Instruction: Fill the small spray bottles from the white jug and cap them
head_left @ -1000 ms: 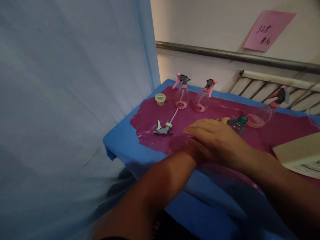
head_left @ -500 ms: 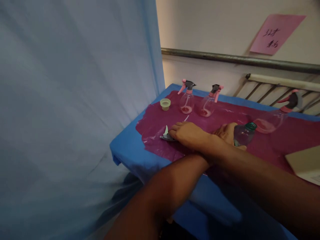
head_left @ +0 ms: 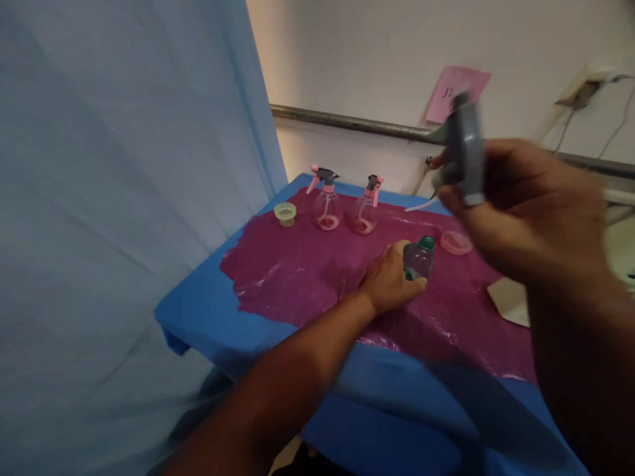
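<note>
Blue curtain [head_left: 129,165] beside pale wall [head_left: 357,59]

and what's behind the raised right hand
Behind the right hand, parts of a metal rail and a pinkish container show; the hand covers the rail's middle and the container's remainder.

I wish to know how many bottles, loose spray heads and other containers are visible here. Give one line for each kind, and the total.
Pink-topped spray bottles: 2
Green-necked bottle, in left hand: 1
Loose grey spray head, in right hand: 1
Yellowish cup: 1
Pinkish container, partly hidden: 1
Total: 6
</note>
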Demonstrator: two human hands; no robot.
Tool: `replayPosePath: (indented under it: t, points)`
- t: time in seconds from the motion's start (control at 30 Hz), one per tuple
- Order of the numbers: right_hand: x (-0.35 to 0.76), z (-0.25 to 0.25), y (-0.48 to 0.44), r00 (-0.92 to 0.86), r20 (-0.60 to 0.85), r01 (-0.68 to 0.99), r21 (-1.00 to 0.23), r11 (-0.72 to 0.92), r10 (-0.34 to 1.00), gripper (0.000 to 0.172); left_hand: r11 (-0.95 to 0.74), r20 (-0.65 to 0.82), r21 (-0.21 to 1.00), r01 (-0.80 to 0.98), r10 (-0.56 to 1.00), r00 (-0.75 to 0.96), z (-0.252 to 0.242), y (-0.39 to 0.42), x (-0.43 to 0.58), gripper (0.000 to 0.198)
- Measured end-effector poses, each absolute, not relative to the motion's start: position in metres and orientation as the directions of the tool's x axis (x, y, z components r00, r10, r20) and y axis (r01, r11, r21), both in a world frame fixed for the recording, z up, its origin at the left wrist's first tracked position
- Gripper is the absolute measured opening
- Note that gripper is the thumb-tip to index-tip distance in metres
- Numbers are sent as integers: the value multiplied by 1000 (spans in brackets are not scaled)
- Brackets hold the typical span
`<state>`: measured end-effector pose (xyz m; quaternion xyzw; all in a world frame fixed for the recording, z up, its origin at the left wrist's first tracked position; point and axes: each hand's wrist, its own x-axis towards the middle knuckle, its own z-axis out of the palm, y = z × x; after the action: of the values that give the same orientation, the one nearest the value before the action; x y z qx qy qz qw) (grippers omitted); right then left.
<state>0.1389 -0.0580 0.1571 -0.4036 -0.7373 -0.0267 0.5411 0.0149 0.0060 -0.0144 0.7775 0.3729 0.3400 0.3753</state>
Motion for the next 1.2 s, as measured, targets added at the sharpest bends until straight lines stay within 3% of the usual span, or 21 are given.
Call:
replayPosePath:
  t: [0.17, 0.37, 0.53, 0.73, 1.03, 1.2]
  points:
    - [171, 180, -84, 119, 683, 591, -632, 502, 721, 23, -417, 199, 809, 414, 857, 475, -14, 6, 14, 82]
    - [180, 165, -77, 137, 672, 526, -672, 521, 728, 28, -445, 234, 800, 402, 849, 474, -17, 5, 12, 83]
    - [187, 134, -52, 15, 541, 471, -746, 471, 841, 33, -461, 241, 795, 394, 836, 493, -15, 5, 10, 79]
    - [206, 68, -21, 62, 405, 260, -889, 377, 912, 39, -457, 255, 808, 371, 840, 479, -14, 7, 12, 81]
    - [210, 27, -22, 50, 371, 90, -926, 366, 927, 35, -459, 265, 821, 341, 834, 484, -21, 8, 12, 89]
    - [216, 23, -27, 52, 376, 87, -925, 370, 925, 35, -464, 276, 830, 309, 824, 495, -17, 3, 12, 89]
